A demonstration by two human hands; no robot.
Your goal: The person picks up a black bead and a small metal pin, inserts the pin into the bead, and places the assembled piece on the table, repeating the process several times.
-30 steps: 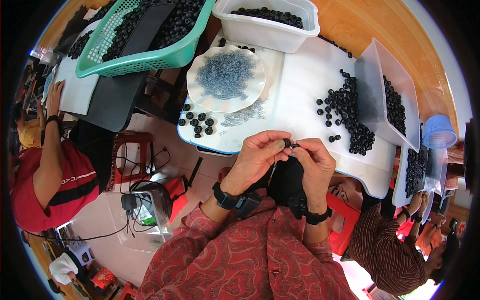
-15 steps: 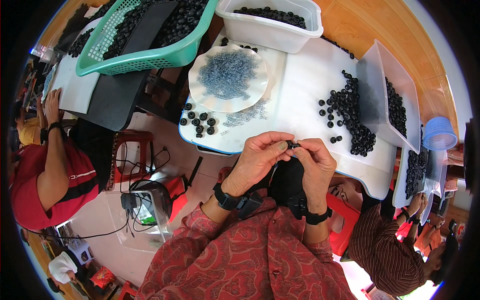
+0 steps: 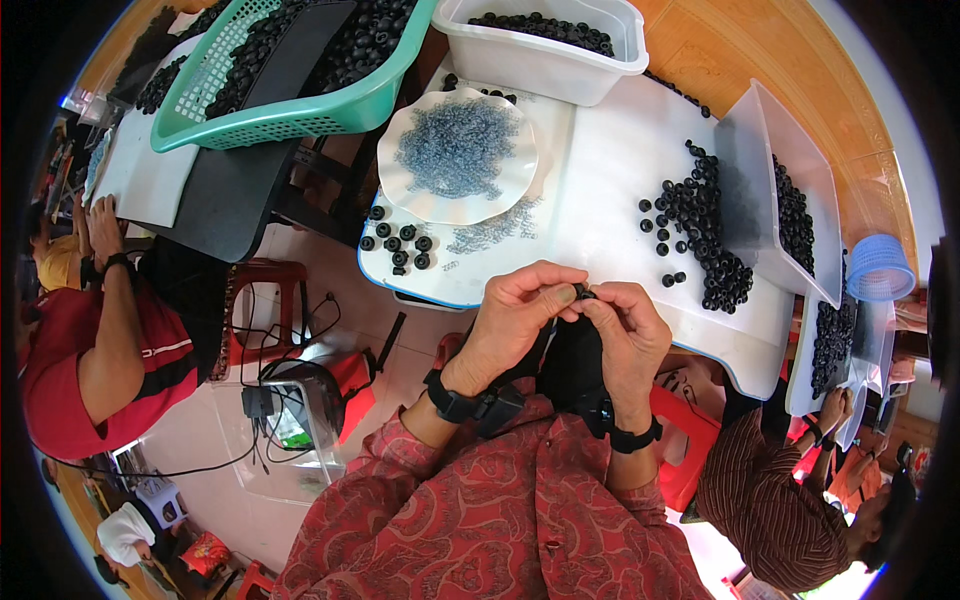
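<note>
Just off the table's front edge, my left hand (image 3: 518, 322) and my right hand (image 3: 630, 335) meet fingertip to fingertip. Pinched between them is a small round black part (image 3: 582, 292), mostly covered by the fingers. Both hands grip it with thumb and forefinger. Beyond my left hand, a white wavy-rimmed plate (image 3: 512, 203) holds a heap of small metal springs (image 3: 455, 148). More springs (image 3: 495, 228) are scattered beside the plate. Several black parts (image 3: 405, 240) stand near the table's left corner. A bigger pile of black parts (image 3: 700, 215) spreads on the right.
A green basket (image 3: 300, 127) and a white tub (image 3: 600, 85) full of black parts stand at the back. A clear bin (image 3: 765, 225) lies tilted at the right, near a blue basket (image 3: 880, 268). People work at the left (image 3: 110, 350) and right (image 3: 775, 490).
My fingertips have drawn slightly closer round the black part, which now shows less. Otherwise my hands and the things on the table stay nearly where they were.
</note>
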